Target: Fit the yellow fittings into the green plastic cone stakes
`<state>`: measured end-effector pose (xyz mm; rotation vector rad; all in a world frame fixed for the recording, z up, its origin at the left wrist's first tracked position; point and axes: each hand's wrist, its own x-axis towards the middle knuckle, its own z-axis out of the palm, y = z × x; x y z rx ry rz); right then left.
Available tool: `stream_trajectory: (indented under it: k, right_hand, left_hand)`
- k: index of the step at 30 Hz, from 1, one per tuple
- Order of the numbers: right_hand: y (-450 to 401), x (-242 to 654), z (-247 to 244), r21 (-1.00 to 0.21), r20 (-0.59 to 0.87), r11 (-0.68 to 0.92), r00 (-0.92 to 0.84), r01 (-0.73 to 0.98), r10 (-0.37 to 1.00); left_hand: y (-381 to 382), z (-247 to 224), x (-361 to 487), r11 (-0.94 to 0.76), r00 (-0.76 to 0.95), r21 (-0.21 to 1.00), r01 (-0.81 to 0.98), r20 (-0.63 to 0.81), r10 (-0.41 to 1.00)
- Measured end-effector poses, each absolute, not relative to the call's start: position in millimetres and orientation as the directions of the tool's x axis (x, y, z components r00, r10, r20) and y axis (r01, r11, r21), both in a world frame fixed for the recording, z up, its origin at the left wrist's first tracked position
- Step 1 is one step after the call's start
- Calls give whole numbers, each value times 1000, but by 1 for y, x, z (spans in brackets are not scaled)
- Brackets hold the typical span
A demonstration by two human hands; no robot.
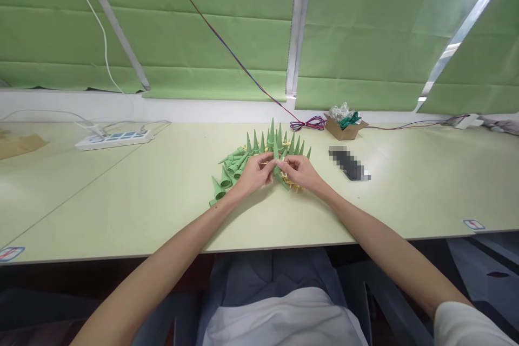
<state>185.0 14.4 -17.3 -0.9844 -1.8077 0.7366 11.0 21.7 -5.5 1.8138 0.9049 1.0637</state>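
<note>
My left hand (256,172) and my right hand (300,171) meet over the middle of the table, fingers closed in a pinch. Between them stands a green cone (276,150), point up, gripped from both sides. Behind my hands is a row of upright green cones (255,143), with small yellow pieces (298,186) showing among them and under my right hand. More green cones (225,177) lie tipped over to the left, some with their hollow ends facing me. My fingers partly hide the base of the held cone.
A dark phone-like object (349,165), partly pixelated, lies right of my hands. Behind it are a small cardboard box (343,131) with clear plastic and green material, and a coiled red-blue cable (308,123). A white power strip (115,139) lies at the back left of the table (162,216).
</note>
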Motion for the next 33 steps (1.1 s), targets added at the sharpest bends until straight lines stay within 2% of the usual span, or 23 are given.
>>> stream_trajectory:
  k: [12,33]
  right_hand:
    - [10,186,-19,-855,356,444,-318,270,879]
    - [5,182,-17,-778,414,511,-314,365,854]
  left_hand:
    - [21,-6,9,-437,389,883,171,347,853]
    - [21,-8,8,-475,424,848,233,351,835]
